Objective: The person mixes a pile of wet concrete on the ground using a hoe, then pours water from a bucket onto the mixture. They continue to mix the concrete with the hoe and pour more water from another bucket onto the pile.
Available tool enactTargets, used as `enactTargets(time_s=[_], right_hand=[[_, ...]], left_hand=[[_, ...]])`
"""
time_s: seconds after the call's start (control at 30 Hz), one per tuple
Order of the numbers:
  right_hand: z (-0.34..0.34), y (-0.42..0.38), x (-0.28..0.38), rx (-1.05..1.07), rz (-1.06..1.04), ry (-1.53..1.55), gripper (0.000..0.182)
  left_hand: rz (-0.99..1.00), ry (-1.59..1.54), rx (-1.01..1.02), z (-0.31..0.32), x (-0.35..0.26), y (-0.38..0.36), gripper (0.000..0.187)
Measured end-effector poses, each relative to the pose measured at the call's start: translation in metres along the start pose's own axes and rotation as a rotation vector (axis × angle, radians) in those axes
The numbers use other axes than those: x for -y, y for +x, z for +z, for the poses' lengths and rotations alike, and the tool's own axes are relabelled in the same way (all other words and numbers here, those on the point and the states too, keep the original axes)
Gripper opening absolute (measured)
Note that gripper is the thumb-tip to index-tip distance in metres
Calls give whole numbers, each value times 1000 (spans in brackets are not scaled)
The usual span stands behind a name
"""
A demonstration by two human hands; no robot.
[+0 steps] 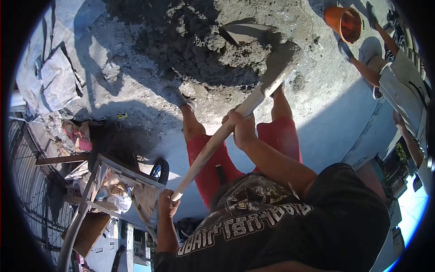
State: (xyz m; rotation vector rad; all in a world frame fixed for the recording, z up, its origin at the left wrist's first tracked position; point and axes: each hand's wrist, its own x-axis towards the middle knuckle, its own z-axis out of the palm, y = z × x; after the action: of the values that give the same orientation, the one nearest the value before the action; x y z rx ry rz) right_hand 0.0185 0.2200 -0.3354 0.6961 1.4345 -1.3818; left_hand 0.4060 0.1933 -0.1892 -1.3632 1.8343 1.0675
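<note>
My left hand point(168, 203) is closed around the lower-left end of a long pale wooden handle point(206, 156). Farther up the same handle, my right hand point(240, 127) grips it in front of my red shorts. The handle runs diagonally to the upper right, where a broad grey-brown end, seemingly a shovel blade point(281, 61), touches the wet grey mix point(181, 41). That mix lies in a heap on the ground beyond my feet. A pale flat piece point(247, 34) sticks out of it; what it is I cannot tell.
At the upper right an orange bucket point(345, 25) lies tilted near the feet of another person point(401, 86) in light clothing. A crumpled pale sack point(59, 79) is at the left. Lower left stands a wheeled frame point(129, 172) with bags and boards beside it.
</note>
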Motion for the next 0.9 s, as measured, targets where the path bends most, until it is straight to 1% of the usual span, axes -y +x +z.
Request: enactTargets(time_s=[0.03,0.1,0.13,0.17,0.2,0.23,0.27,0.3,0.37,0.4,0.43,0.47,0.5,0.53,0.57,0.63,0.67,0.7,0.73,0.8,0.83,0.87,0.9], right_hand=[[-5,-12,7,18,39,16,15],[-4,-5,7,-22,60,56,17],[-5,0,3,-47,69,82,18],[-8,30,-5,-49,79,78,25],[-10,78,-13,-61,78,31,28],[-12,127,-15,-157,110,-34,24],[-31,191,-38,-162,115,-31,24],[-21,206,-23,-339,174,-61,25],[-14,200,7,-338,56,-88,27],[-19,192,21,-334,12,-75,28],[-26,189,44,-327,-41,-54,29],[-39,184,78,-315,-129,-123,31],[-52,180,115,-342,-211,-134,22],[-67,179,158,-338,-236,-204,15],[-82,191,198,-367,-278,-243,15],[-117,241,272,-370,-325,-263,15],[-115,253,301,-392,-323,-302,18],[-135,295,322,-405,-339,-357,26],[-147,331,329,-412,-294,-409,26],[-146,359,283,-417,-200,-468,27],[-135,358,236,-388,-100,-533,32],[-108,331,180,-424,-30,-409,23],[-82,296,124,-448,-40,-391,22]], left_hand=[[59,44,-60,-8,-7,-3,18],[-190,-138,86,-7,6,-28,19],[-234,-115,115,-4,8,-29,20],[-277,-90,145,-9,-4,-25,21],[-247,41,127,-27,-70,1,22],[-228,170,112,-31,-124,26,24],[-226,208,66,-22,-155,48,27],[-248,243,56,-10,-168,64,24],[-148,211,21,9,-153,82,22],[-126,134,50,22,-152,81,22],[-96,60,69,34,-154,91,22],[-50,-13,88,43,-161,109,22],[75,-88,184,46,-178,124,23],[204,-163,279,48,-201,143,23],[301,-315,457,46,-225,164,26],[384,-323,539,47,-279,204,33],[414,-396,497,41,-308,216,36],[593,-379,374,42,-323,230,35],[563,-272,376,28,-343,235,34],[451,-347,407,10,-334,223,34],[353,-299,405,-5,-317,209,35],[253,-249,406,-26,-291,186,36],[190,-161,403,-48,-265,167,37]])
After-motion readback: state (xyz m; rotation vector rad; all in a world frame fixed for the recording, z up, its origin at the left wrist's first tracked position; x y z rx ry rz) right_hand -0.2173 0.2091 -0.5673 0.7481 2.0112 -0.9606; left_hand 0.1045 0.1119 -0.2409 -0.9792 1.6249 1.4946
